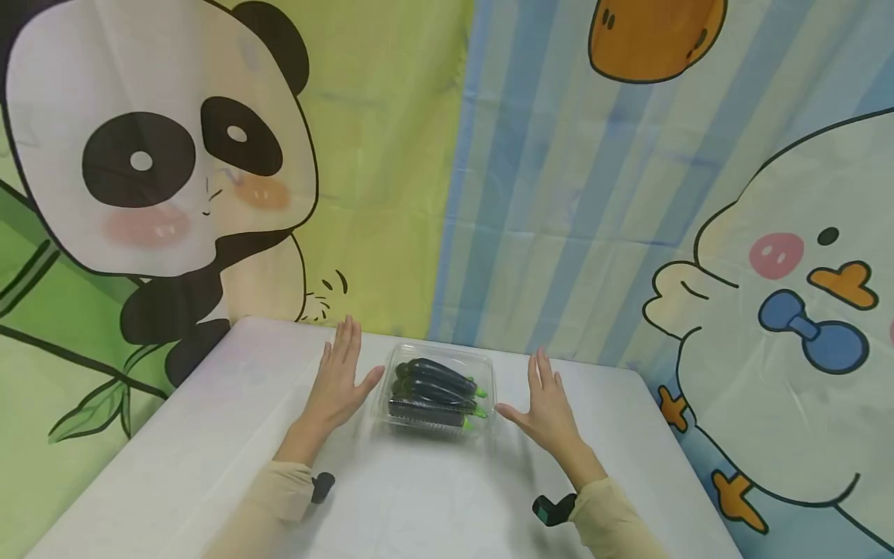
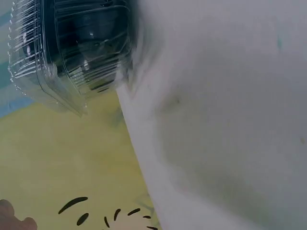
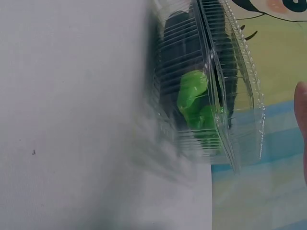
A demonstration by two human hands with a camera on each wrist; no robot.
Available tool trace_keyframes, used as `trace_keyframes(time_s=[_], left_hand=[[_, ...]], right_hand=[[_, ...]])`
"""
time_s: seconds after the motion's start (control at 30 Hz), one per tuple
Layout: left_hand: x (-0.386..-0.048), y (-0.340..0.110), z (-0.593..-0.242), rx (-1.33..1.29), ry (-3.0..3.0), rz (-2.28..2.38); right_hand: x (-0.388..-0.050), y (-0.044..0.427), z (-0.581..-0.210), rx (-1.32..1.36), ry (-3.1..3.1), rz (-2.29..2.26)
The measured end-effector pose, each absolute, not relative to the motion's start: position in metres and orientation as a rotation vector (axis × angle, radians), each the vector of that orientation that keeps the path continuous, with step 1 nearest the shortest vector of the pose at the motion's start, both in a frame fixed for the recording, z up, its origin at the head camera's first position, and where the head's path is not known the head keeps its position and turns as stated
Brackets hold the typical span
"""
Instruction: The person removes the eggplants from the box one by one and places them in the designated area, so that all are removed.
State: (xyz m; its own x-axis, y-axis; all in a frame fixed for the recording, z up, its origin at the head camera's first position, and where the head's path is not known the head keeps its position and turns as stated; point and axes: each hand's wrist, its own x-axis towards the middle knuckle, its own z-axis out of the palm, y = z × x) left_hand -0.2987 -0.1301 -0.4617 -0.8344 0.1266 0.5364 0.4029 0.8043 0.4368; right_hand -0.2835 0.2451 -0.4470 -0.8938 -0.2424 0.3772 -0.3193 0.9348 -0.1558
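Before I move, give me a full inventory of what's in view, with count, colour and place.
Box: 1, clear, on the table between the hands
Eggplants: at least 3, dark with green stems, inside the box
Table: 1, white, under the box
Backdrop: panel count unclear, yellow-green and striped blue, behind the table
Panda: 1, black and white, printed at left
Plant: 1, green, printed below the panda
Chick: 1, white, printed at right
Round shape: 1, orange-brown, printed at top, cut off
Wrist cameras: 2, dark, one per wrist
Sleeves: 2, beige, on the forearms
Left hand: 1, bare, left of the box
Right hand: 1, bare, right of the box
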Motion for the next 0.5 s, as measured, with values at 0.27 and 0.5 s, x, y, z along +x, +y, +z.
trace_keyframes(time_s=[0.27,0.5], left_hand=[[-0.293,-0.115,-0.474,-0.339,-2.468,-1.242],[-0.291,-0.101,-0.491,-0.287,-2.501,-1.514]], right_hand=[[-0.279,0.236,-0.460,0.388,-2.765,0.493],[-0.276,0.227,-0.477,0.372,-2.805,0.587]])
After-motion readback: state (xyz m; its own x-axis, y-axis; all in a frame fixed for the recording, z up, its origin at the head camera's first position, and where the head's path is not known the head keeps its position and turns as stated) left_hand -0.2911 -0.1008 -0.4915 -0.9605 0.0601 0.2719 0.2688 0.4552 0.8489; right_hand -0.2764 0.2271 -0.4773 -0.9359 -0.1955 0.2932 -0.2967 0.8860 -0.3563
